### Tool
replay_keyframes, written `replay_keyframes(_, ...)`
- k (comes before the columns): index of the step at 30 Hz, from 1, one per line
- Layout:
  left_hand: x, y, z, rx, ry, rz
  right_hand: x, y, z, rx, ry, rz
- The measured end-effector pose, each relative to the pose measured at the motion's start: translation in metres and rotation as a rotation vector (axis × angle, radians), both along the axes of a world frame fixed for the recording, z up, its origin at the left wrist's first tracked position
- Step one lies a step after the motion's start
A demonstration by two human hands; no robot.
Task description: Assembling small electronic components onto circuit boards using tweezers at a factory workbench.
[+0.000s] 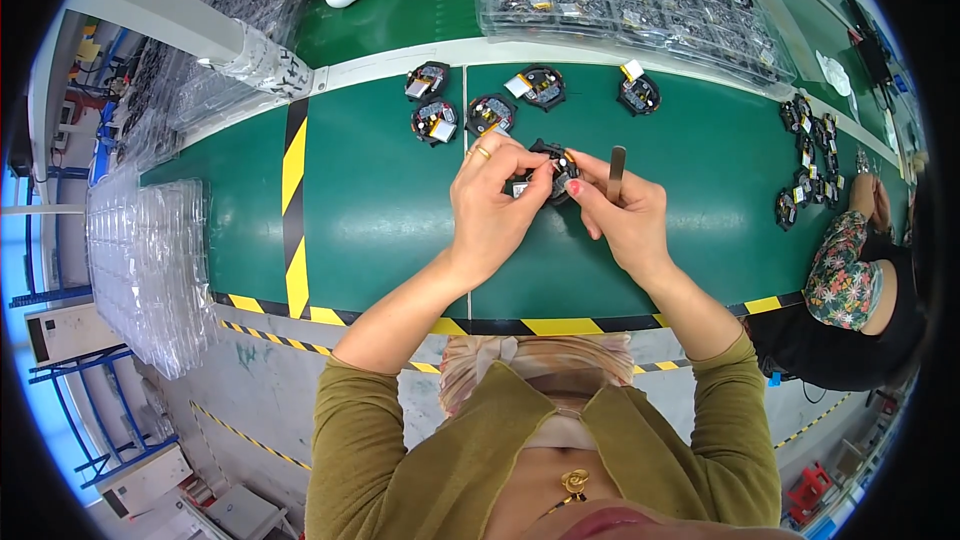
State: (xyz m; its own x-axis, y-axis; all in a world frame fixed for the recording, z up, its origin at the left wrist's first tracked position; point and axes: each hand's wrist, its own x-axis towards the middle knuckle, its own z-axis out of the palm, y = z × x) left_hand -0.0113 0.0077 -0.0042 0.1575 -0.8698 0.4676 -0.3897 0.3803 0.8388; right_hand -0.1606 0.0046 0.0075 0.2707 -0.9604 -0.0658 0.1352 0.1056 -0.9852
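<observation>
Between my hands, above the green bench, is a small round black electronic unit (563,183) with parts and thin wires showing. My left hand (493,202) is closed at its left side, thumb and forefinger pinched at its edge; the fingers partly cover what they grip. My right hand (622,217) is closed round a pair of metal tweezers (616,175), whose blunt end stands up between the fingers. The tips of the tweezers are hidden at the unit. Just beyond my left hand lies a similar unit (492,114) with a silvery battery.
More round units (543,86) lie along the far side of the bench (380,230). Clear trays (640,0) of units stand beyond a white rail. Stacked empty trays (150,260) are at left. At right, a co-worker's arm (845,265) rests near a cluster of units (812,155).
</observation>
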Motion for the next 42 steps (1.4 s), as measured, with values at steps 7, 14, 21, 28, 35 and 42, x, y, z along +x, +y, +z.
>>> replay_keyframes(7,0.002,0.001,0.002,0.043,-0.055,-0.011,-0.001,0.0,-0.003,-0.101,0.055,-0.01)
replay_keyframes(14,0.005,-0.001,0.003,-0.017,-0.126,0.015,-0.005,-0.003,-0.003,-0.201,0.177,0.023)
replay_keyframes(21,0.006,0.0,0.01,-0.082,-0.158,0.101,-0.009,-0.004,-0.005,-0.236,0.179,0.035)
replay_keyframes(28,0.005,-0.002,0.012,0.306,0.038,-0.147,-0.01,-0.008,-0.003,-0.225,0.201,0.066)
replay_keyframes(35,0.013,-0.009,0.007,0.779,0.949,-0.461,-0.005,-0.008,-0.009,-0.939,0.599,-0.058)
replay_keyframes(42,0.011,-0.009,0.008,0.842,0.913,-0.403,-0.007,-0.015,-0.016,-1.156,0.619,-0.11)
